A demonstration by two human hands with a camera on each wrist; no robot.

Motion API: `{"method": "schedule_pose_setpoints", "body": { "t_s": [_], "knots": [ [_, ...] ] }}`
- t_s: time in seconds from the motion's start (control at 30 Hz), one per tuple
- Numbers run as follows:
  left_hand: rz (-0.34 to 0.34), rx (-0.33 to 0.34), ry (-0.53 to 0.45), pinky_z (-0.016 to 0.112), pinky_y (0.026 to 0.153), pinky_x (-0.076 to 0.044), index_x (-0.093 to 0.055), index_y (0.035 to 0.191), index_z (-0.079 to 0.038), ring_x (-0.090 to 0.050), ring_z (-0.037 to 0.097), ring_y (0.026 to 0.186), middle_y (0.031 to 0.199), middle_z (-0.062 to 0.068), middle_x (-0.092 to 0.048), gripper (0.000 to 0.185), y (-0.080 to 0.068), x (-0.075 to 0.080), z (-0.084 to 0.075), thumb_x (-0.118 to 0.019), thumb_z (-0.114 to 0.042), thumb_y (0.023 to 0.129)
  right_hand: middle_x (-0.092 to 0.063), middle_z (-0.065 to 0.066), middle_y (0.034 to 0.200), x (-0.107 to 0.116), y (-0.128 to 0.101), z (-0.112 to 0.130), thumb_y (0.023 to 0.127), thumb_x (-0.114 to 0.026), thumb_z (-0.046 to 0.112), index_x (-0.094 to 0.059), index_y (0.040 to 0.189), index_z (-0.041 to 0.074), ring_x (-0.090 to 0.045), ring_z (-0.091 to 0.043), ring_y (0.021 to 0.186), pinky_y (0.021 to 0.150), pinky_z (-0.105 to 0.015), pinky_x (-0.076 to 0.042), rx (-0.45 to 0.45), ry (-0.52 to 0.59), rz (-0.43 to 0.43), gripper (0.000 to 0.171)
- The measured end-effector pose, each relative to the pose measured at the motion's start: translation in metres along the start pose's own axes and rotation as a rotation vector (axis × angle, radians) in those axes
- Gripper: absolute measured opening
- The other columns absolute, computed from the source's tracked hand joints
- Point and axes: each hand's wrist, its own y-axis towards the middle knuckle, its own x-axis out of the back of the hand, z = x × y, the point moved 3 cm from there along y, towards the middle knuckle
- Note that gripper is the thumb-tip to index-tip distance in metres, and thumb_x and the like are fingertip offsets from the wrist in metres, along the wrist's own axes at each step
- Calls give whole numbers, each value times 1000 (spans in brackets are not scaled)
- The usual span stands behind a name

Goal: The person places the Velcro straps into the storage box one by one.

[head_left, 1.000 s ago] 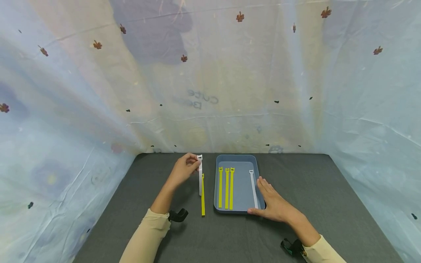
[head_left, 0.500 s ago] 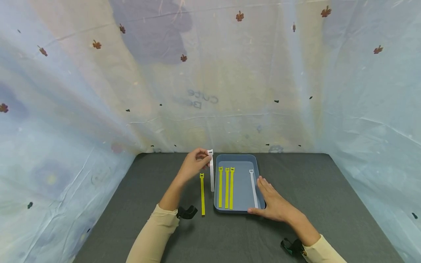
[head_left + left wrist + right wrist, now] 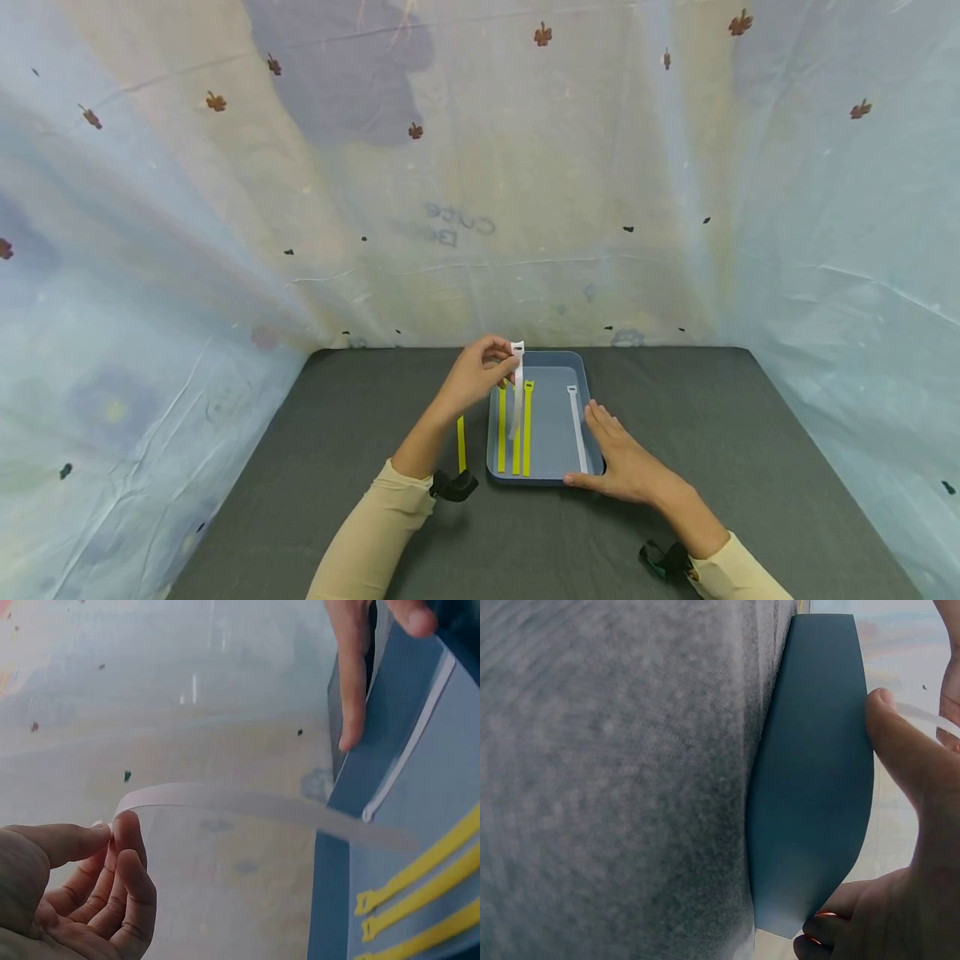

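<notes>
My left hand pinches the slotted head end of a white hook-and-loop cable tie between thumb and fingertips. The tie hangs over the left part of a blue-grey tray; in the left wrist view this strap bows out toward the tray. Inside lie several yellow cable ties side by side at the left, partly covered by the held one, and another white cable tie along the right. My right hand touches the tray's near right corner, fingers straight along the side, thumb at the front rim.
A further yellow cable tie lies on the dark cloth-covered table left of the tray, its upper part hidden by my left arm. A patterned sheet hangs behind the table and at both sides.
My left hand has moved right with the white cable tie, from beside the loose yellow tie to over the tray. The right hand and tray have stayed in place.
</notes>
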Motion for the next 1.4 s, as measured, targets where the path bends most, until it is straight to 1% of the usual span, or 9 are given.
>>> {"method": "schedule_pose_setpoints", "body": {
  "t_s": [0.3, 0.43, 0.57, 0.7, 0.77, 1.0, 1.1, 1.3, 1.4],
  "knots": [
    [99, 11, -2, 58, 86, -63, -63, 122, -7, -75, 18, 85, 116, 11, -72, 18, 5, -33, 1, -68, -17, 108, -11, -27, 177, -2, 3, -5, 86, -74, 78, -17, 168, -8, -14, -47, 163, 130, -65, -19, 6, -22, -4, 132],
    [140, 24, -18, 51, 84, -65, -62, 123, -7, -75, 17, 86, 114, 11, -71, 19, 6, -44, 1, -68, -19, 108, -11, -27, 177, -3, 3, -7, 86, -73, 80, -18, 168, -8, -14, -47, 163, 129, -65, -20, 10, -25, -7, 132],
    [162, 30, -34, 35, 77, -65, -63, 124, -7, -75, 18, 86, 111, 9, -73, 22, 8, -52, 2, -69, -20, 108, -10, -27, 177, -1, 3, -7, 86, -72, 80, -17, 168, -8, -13, -47, 163, 129, -66, -20, 4, -18, -1, 133],
    [172, 53, -44, 32, 76, -65, -64, 125, -8, -76, 17, 86, 110, 7, -74, 22, 11, -58, 8, -70, -20, 108, -9, -27, 177, 0, 2, -7, 86, -71, 81, -16, 168, -8, -12, -47, 163, 129, -66, -21, 0, -11, 6, 133],
    [169, 67, -49, 33, 76, -65, -64, 125, -8, -76, 17, 86, 110, 7, -75, 22, 14, -61, 12, -70, -20, 107, -9, -27, 177, -1, 2, -7, 86, -71, 81, -16, 168, -8, -12, -47, 163, 129, -66, -20, 2, -11, 6, 133],
    [120, 107, -51, 62, 91, -61, -64, 124, -7, -76, 21, 86, 110, 9, -74, 21, 27, -65, 29, -70, -19, 108, -10, -26, 177, -2, 3, -8, 86, -72, 80, -16, 168, -7, -12, -46, 164, 129, -65, -20, 3, -12, 4, 133],
    [87, 110, -42, 59, 89, -63, -64, 122, -5, -76, 26, 87, 109, 10, -74, 21, 34, -64, 37, -70, -19, 107, -10, -26, 177, -3, 3, -8, 86, -72, 80, -16, 168, -7, -13, -46, 163, 129, -66, -21, 5, -13, -3, 132],
    [47, 138, -35, 64, 93, -60, -63, 119, -5, -74, 48, 103, 109, 12, -73, 17, 44, -63, 48, -69, -17, 108, -10, -27, 177, -4, 3, -8, 86, -73, 79, -17, 168, -8, -13, -47, 163, 129, -65, -22, 16, -12, -12, 132],
    [30, 154, -33, 65, 94, -59, -63, 119, -5, -72, 51, 106, 110, 14, -73, 16, 48, -62, 56, -68, -15, 108, -11, -27, 177, -4, 2, -7, 86, -74, 77, -17, 168, -8, -14, -48, 163, 129, -65, -21, 21, -9, -17, 131]
  ]
}}
